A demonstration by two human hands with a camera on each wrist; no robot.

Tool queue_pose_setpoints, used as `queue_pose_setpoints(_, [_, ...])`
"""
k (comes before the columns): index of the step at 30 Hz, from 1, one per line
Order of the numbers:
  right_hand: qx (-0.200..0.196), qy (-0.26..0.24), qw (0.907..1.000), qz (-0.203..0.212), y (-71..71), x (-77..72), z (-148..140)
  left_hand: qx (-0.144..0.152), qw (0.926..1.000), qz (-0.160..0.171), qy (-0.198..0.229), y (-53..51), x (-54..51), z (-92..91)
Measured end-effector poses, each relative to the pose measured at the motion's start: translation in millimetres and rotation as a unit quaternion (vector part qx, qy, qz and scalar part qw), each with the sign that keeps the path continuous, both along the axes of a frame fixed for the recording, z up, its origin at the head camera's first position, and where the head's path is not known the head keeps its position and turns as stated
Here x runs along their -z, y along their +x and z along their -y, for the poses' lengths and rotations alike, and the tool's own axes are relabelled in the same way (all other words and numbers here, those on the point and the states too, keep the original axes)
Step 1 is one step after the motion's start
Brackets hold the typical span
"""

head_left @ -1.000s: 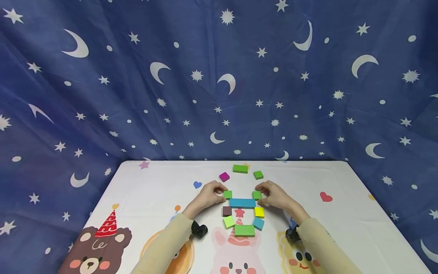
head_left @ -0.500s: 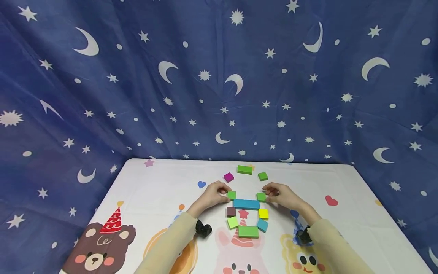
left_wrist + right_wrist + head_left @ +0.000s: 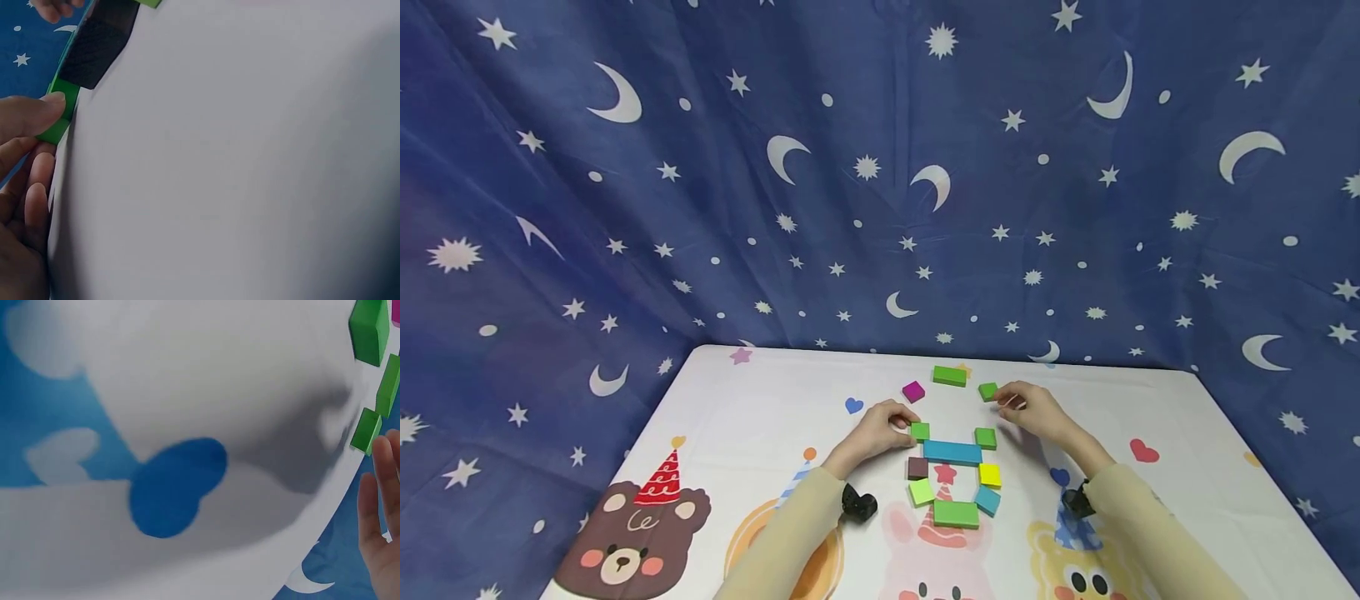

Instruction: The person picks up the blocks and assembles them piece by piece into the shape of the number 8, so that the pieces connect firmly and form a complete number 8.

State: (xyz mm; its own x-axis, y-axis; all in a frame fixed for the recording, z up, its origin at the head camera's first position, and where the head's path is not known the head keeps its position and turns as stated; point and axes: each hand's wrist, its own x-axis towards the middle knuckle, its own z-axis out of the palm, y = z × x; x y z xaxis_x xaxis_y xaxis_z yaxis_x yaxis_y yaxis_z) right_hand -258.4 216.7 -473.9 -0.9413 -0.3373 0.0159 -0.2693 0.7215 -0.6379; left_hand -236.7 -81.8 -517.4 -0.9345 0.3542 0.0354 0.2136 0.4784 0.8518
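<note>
My left hand (image 3: pixel 874 435) pinches a small green block (image 3: pixel 920 431) at the left end of a long blue block (image 3: pixel 952 452). In the left wrist view the thumb (image 3: pixel 53 106) lies on that green block (image 3: pixel 56 130). My right hand (image 3: pixel 1033 411) reaches to another small green block (image 3: pixel 987 392) farther back, its fingertips at the block's right side. In the right wrist view the visible fingers (image 3: pixel 369 506) are fairly straight beside a green block (image 3: pixel 365 431). A third small green block (image 3: pixel 986 438) lies at the blue block's right end.
Below the blue block, a brown block (image 3: pixel 917 468), yellow block (image 3: pixel 990 476), lime block (image 3: pixel 921 492), teal block (image 3: pixel 987 500) and green oblong block (image 3: pixel 956 514) form a ring. A magenta block (image 3: pixel 913 392) and a green oblong block (image 3: pixel 950 376) lie farther back on the patterned tablecloth (image 3: pixel 790 392).
My right hand has left the small green block at the blue block's right end and moved back to the farther green one. My left hand stays at its green block. The head view has shifted slightly.
</note>
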Motion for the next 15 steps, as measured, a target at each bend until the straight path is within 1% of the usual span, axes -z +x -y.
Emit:
queue_pose_setpoints(4, [0.003,-0.004,0.9998,-0.018,-8.2,-2.0,-0.8,-0.004,1.0000,0.007,0.004,0.7,0.3,-0.8])
queue_pose_setpoints(8, [0.004,0.006,0.9994,-0.033,-17.6,-2.6,-0.1,-0.004,0.9999,0.007,0.007,1.1,-0.8,-0.8])
queue_pose_setpoints(15, [0.007,0.035,0.9990,-0.028,-32.4,0.4,3.4,0.000,0.9999,0.013,0.009,2.0,-2.7,-0.6])
